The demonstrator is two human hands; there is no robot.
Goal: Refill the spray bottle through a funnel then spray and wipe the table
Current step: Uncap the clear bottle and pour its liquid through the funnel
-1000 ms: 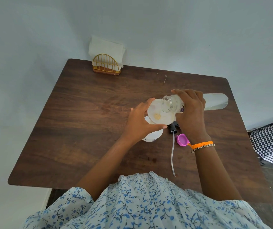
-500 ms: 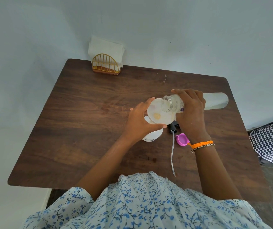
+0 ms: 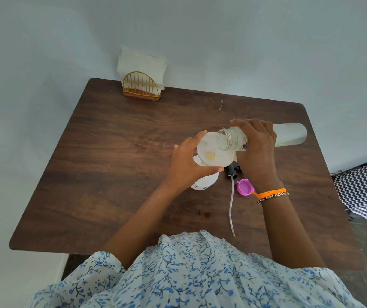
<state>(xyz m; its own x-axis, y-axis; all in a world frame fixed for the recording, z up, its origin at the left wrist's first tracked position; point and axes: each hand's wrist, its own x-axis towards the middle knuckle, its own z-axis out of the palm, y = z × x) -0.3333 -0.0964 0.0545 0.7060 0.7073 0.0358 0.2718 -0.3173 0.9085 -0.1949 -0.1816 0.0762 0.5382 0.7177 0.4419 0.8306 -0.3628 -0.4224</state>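
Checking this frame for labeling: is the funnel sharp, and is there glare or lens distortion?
Head view: soft, even light, no harsh glare; the funnel and both hands, left and right, look sharp; wide-angle bending curves the table edges.

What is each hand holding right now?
Left hand: grips the white funnel on the spray bottle.
Right hand: grips the tilted clear refill bottle, pouring.

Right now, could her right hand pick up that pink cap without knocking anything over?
Probably not yet: the right hand is busy holding the tilted bottle over the funnel. The pink cap lies uncovered just beside that wrist, so once freed, likely yes.
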